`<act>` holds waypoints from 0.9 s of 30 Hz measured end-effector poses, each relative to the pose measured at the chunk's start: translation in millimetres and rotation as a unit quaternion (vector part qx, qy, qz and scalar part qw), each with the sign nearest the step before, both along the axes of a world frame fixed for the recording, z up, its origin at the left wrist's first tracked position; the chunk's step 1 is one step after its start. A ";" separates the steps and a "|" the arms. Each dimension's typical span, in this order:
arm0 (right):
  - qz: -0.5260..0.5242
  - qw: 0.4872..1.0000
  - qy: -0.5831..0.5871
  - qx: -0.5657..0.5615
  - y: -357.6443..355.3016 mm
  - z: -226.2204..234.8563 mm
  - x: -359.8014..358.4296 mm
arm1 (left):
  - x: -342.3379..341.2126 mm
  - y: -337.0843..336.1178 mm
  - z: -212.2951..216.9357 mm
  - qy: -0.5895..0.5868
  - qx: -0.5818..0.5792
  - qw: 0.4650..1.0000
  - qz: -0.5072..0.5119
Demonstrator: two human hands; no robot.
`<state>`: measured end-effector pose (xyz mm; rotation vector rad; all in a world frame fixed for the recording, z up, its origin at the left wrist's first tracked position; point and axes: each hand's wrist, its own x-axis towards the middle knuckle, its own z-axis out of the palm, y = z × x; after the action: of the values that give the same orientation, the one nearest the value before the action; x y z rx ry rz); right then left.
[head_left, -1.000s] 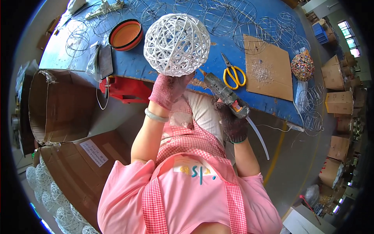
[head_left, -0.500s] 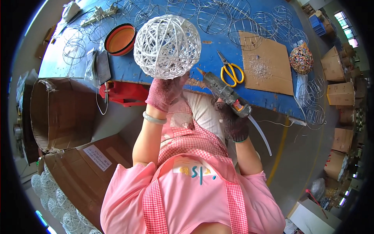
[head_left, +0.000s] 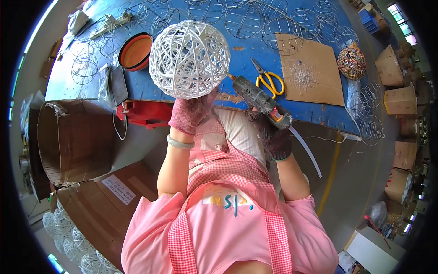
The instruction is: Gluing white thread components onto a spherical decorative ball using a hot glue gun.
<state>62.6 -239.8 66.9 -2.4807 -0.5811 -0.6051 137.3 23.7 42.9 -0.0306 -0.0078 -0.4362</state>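
Observation:
A white openwork woven ball [head_left: 189,59] rests on my left hand [head_left: 191,112], which wears a pink glove, soiled at the fingers, and grips the ball from below. My right hand [head_left: 272,134], in a dark stained glove, is closed round a grimy hot glue gun [head_left: 260,98]. A clear glue stick [head_left: 306,150] trails from the gun's back end. The gun's nozzle meets the ball's lower right side, though whether it actually touches I cannot tell. Just beyond the gun, yellow-handled scissors [head_left: 270,82] lie on the blue table [head_left: 246,59].
A cardboard sheet [head_left: 315,68] with white scraps lies right, beside a multicoloured ball [head_left: 351,63]. Wire frames [head_left: 246,20] crowd the table's far side. An orange-black bowl [head_left: 136,51] and a phone [head_left: 119,86] sit left. Cardboard boxes [head_left: 86,141] and more white balls [head_left: 73,237] stand lower left.
The white ball has shifted slightly left and down in view. The glue gun's nozzle has come closer to the ball's side.

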 end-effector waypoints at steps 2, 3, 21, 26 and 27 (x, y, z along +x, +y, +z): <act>-0.011 0.982 -0.144 -0.117 -2.1 0.3 2.1 | 0.6 0.7 -2.6 -0.036 -0.020 0.999 -0.015; -0.015 0.970 -0.191 -0.151 -3.0 0.0 2.8 | 1.0 1.0 -3.6 -0.034 -0.034 0.999 -0.018; 0.012 0.997 -0.082 -0.004 2.3 -9.2 3.2 | 2.1 11.4 -4.5 0.072 -0.089 0.992 -0.045; 0.009 0.998 0.012 0.057 -0.7 -22.7 -0.6 | 1.3 4.7 1.4 -0.293 0.710 0.634 0.092; -0.009 1.000 0.014 0.017 -1.5 -28.3 -0.7 | 0.9 4.0 4.1 -0.334 0.786 0.510 0.105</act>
<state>61.8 -241.3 38.6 -2.4619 -0.5333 -0.5810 138.2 27.7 47.0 1.9851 -0.3808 -0.0388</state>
